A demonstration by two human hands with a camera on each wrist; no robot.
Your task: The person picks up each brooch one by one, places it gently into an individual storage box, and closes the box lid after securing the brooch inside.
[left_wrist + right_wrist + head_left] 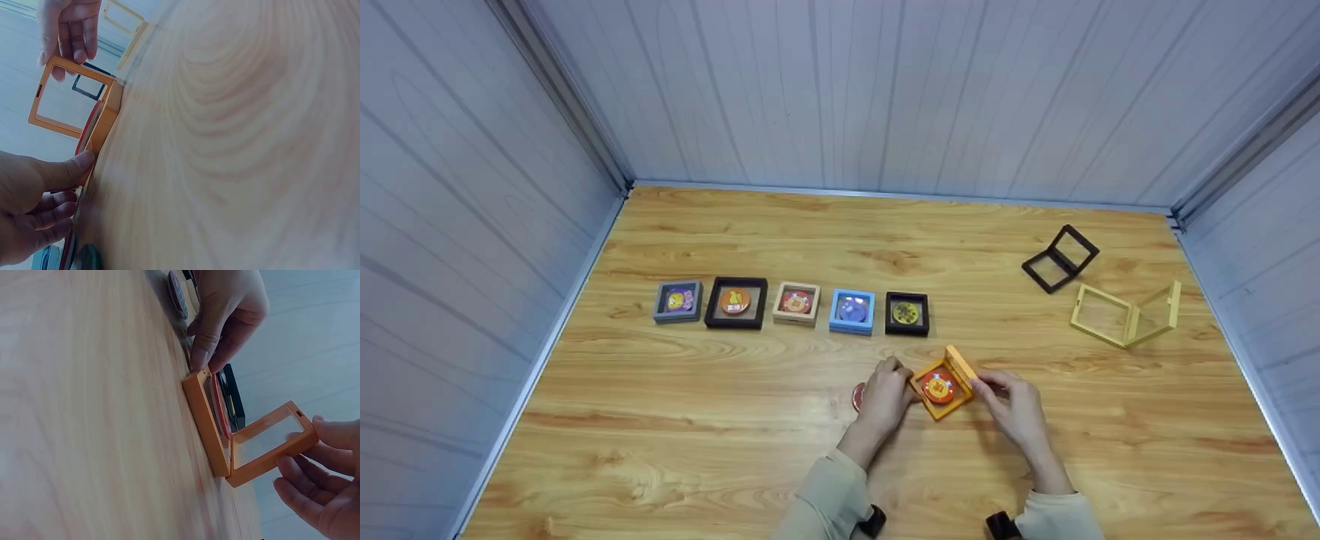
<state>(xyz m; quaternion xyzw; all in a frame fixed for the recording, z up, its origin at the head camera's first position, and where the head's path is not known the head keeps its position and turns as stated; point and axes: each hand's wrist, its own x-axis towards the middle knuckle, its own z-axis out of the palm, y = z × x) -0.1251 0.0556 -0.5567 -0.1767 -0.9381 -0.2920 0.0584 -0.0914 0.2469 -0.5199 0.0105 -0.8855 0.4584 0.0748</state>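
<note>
An orange hinged display frame stands half open on the table, its lid raised toward the right. A round red and orange badge lies on the clear film of its lower half. My left hand pinches the lower half at its left corner, thumb at the edge. The thumb and fingers of my right hand hold the free edge of the lid, seen closely in the right wrist view. Beside my left hand a red-edged round badge is on the table, partly covered by that hand.
Behind the hands runs a row of closed frames with badges: grey, large black, beige, blue and small black. At the right stand an open black frame and an open yellow frame. Panels wall the table.
</note>
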